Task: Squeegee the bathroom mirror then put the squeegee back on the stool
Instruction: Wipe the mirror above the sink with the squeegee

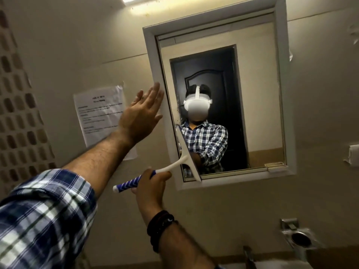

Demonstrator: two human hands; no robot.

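Bathroom mirror (258, 105): right hand (153, 188) clenched on squeegee (174, 164), left hand (142, 113) spread (against frame).

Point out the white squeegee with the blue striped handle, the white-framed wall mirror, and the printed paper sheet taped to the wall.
Squeegee (188, 155): head view, on the white blade.
Mirror (154, 61): head view, on the frame's left side.
Paper sheet (101, 111): head view, on the printed middle.
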